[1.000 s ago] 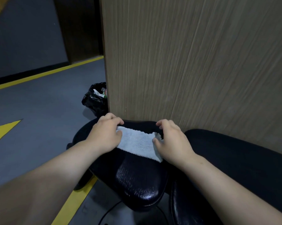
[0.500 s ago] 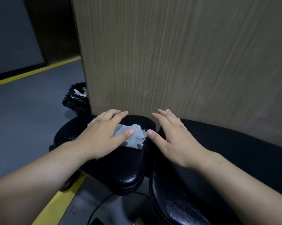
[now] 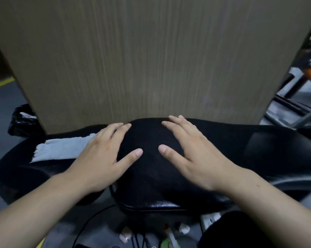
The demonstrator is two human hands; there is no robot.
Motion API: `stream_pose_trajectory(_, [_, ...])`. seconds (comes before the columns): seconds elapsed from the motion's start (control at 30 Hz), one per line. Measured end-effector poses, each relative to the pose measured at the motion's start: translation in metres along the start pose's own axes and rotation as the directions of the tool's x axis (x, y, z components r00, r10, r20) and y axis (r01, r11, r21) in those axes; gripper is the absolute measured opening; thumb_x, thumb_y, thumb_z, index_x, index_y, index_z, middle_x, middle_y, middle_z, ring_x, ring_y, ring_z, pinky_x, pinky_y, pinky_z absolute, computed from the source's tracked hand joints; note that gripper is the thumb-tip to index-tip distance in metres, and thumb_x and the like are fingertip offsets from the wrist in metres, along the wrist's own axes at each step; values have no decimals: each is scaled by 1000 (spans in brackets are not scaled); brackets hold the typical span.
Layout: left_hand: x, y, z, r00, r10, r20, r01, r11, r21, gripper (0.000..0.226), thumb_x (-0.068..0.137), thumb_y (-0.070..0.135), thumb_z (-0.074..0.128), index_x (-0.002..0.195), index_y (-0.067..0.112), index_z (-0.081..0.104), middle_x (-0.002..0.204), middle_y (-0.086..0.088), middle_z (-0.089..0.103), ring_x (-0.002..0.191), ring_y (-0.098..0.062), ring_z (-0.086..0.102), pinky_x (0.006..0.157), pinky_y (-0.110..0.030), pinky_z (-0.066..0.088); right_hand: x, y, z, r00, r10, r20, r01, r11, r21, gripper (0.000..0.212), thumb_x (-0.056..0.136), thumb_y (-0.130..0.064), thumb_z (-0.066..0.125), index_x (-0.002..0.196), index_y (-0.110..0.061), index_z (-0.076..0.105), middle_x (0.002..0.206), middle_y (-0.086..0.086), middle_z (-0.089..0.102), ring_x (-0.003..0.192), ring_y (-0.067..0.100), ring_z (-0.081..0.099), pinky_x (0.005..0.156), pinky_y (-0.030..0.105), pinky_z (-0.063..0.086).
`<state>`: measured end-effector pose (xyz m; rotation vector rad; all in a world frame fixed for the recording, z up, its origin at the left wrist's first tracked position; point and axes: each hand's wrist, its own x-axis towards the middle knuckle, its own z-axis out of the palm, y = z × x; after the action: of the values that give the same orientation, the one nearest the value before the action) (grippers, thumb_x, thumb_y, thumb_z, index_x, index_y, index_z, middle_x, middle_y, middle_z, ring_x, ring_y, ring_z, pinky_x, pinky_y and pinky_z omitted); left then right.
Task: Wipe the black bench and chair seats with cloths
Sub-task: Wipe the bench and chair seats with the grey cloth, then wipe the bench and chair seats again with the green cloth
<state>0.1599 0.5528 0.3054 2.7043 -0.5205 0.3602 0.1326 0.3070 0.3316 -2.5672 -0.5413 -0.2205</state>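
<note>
Two black padded seats stand side by side against a wooden panel: the left seat (image 3: 16,167) and the middle seat (image 3: 151,179). A third black seat (image 3: 269,151) stretches away to the right. A white cloth (image 3: 61,149) lies flat on the left seat. My left hand (image 3: 101,156) lies flat with fingers spread across the gap between the left and middle seats, its outer edge touching the cloth's right end. My right hand (image 3: 192,151) rests flat on the middle seat with its fingers apart and nothing in it.
A tall wooden panel (image 3: 151,59) rises right behind the seats. A black rubbish bag (image 3: 22,120) sits on the floor at the left. Cables and a white power strip (image 3: 210,219) lie under the seats. Metal frames (image 3: 294,108) stand at the right.
Both hands have slid right, off the cloth and onto the middle seat. The cloth stays spread on the left seat. My view has turned to the right.
</note>
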Motion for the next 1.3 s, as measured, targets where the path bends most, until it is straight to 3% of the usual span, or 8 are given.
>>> stream_pose_trajectory(0.2, [-6,60,26,995,92,30,-92,996,-2,84,86,77,22,153,26,29,155,9,29,143,-9,26,116,-33,27,-56,26,-30,998,45,-42,-47,998,-46,75,90,-71,28,155,-34,20,161,-18,19,148,-4,0,123,29,11])
stream_pose_trajectory(0.43, [-1,116,51,984,169,53,-168,985,-26,84,88,77,19,153,24,27,157,5,28,145,-12,24,119,-39,26,-116,59,-63,991,116,-70,-122,988,-97,81,87,-77,24,156,-35,18,162,-18,15,148,-4,-4,124,35,12])
stream_pose_trajectory(0.7, [18,205,79,956,276,96,-274,961,-36,83,88,73,21,153,21,24,157,-1,25,147,-16,20,120,-41,25,-190,112,-97,975,152,-165,-172,979,-113,78,89,-75,30,154,-30,28,161,-14,22,149,-2,3,121,31,17])
stream_pose_trajectory(0.83, [7,253,113,908,376,185,-376,926,-36,88,87,74,20,153,16,22,160,-7,19,150,-21,10,122,-42,17,-227,144,-99,969,181,-169,-205,969,-140,77,91,-72,34,153,-26,30,161,-8,24,151,5,8,121,43,22])
stream_pose_trajectory(1.03, [-27,289,186,791,545,279,-540,836,-100,76,93,62,35,144,7,41,154,-17,34,150,-29,18,120,-49,22,-276,189,-89,967,212,-138,-232,962,-145,77,93,-66,40,153,-18,32,161,0,26,151,11,13,121,39,22])
stream_pose_trajectory(1.13, [-40,295,226,772,549,320,-521,835,-177,70,93,60,40,141,8,44,150,-15,39,148,-28,24,117,-49,30,-296,211,-78,964,231,-133,-250,957,-149,76,93,-64,42,153,-17,33,160,3,27,151,13,16,121,35,21])
stream_pose_trajectory(1.3, [-50,311,292,768,467,438,-443,882,-163,75,89,64,30,140,10,42,148,-16,40,145,-33,28,119,-49,26,-329,254,-49,946,308,-97,-319,939,-131,77,94,-67,40,153,-19,31,159,1,28,150,14,18,119,44,27])
